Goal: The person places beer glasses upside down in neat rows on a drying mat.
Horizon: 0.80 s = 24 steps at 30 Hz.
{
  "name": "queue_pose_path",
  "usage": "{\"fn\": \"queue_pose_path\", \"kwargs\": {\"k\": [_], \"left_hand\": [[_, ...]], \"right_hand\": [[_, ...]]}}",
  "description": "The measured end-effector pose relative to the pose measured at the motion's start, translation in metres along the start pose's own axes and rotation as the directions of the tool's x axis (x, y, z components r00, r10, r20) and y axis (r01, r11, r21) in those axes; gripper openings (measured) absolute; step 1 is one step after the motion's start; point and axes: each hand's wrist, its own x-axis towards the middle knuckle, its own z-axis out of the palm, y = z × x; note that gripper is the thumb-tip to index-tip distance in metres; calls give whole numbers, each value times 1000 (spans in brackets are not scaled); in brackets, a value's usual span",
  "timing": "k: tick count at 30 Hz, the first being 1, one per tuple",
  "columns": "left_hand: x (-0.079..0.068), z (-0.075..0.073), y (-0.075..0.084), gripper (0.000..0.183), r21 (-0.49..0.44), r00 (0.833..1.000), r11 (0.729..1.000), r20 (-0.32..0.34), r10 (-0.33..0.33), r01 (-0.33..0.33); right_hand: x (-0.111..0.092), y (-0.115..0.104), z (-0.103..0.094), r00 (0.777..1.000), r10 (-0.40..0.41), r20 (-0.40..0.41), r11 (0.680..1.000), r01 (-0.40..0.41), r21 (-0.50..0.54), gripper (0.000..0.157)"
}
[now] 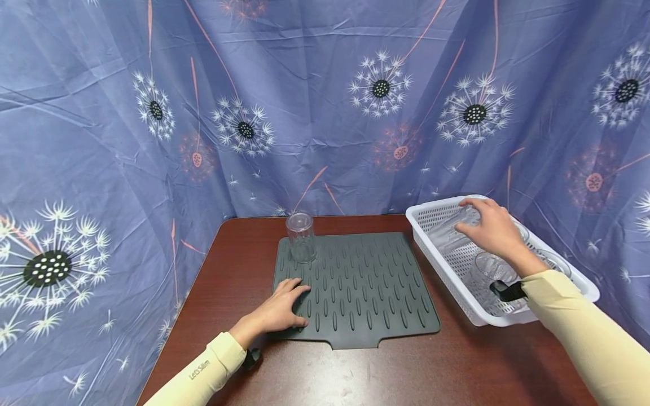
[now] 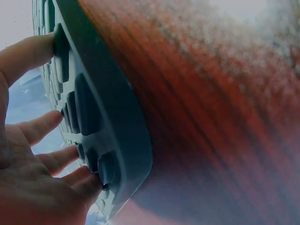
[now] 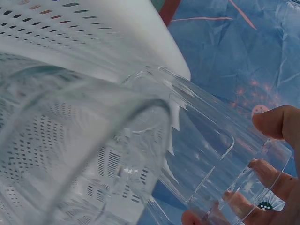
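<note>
Held tumbler (image 3: 206,145): clear, see-through, straight-sided with long vertical facets, glass or plastic can't tell; lies tilted at the far end of the white basket (image 1: 447,274). Right hand (image 1: 490,225) has thumb and fingers curled round one end of it. Left hand (image 1: 276,309) is spread wide, fingers fairly straight, fingertips on the mat (image 1: 355,287), holding nothing. Mat is dark grey, matte, roughly rectangular with a near-edge tab and rows of raised oval ribs. Standing tumbler (image 1: 302,239), also clear, is upright on the mat's far left corner. Basket is slotted, oblong, rounded rim; more clear glassware (image 1: 487,270) sits inside, beside the held piece. Desk (image 1: 244,242) is reddish-brown, glossy; creased blue cloth (image 1: 315,84) behind, dandelion print. Left wrist view adds rib height and the mat's thick edge, which look nearly flat from the head. Right wrist view shows fingers through the held tumbler's wall; head view has that hand partly covering it. Only head view shows the standing tumbler.
</note>
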Motion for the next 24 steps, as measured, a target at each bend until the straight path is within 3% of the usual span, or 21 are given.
{"fn": "queue_pose_path", "kwargs": {"k": [9, 24], "left_hand": [[0, 1, -1, 80, 3, 1000, 1000, 14, -9, 9], [-2, -1, 2, 79, 20, 1000, 1000, 28, -2, 2]], "right_hand": [[1, -8, -12, 998, 50, -33, 998, -49, 26, 54], [-2, -26, -15, 997, 37, -74, 987, -25, 156, 50]]}}
